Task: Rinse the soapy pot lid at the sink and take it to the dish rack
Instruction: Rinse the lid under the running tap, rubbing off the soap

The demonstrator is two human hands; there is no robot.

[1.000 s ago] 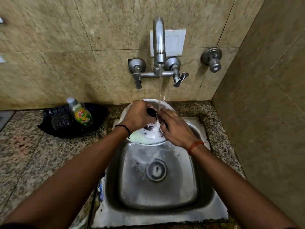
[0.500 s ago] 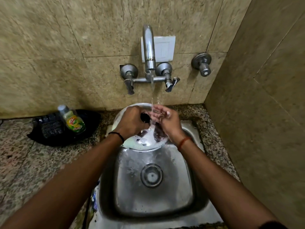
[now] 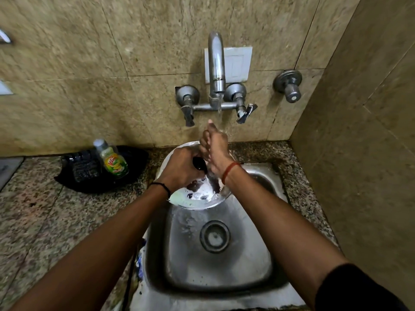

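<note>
A round steel pot lid (image 3: 197, 199) with foam on it is held over the back of the steel sink (image 3: 224, 261). My left hand (image 3: 182, 168) grips its black knob (image 3: 199, 163). My right hand (image 3: 214, 147) is raised above the lid with fingers together, under the water stream from the tap (image 3: 216, 63). Water runs down over that hand onto the lid. No dish rack is in view.
A green dish soap bottle (image 3: 112, 161) lies on a black tray (image 3: 101, 171) on the granite counter (image 3: 45, 216) to the left. Tap handles (image 3: 243, 111) and a wall valve (image 3: 288, 85) sit on the tiled wall. A wall closes the right side.
My right hand has lifted from the lid's surface up into the water stream. My left hand keeps its hold on the knob.
</note>
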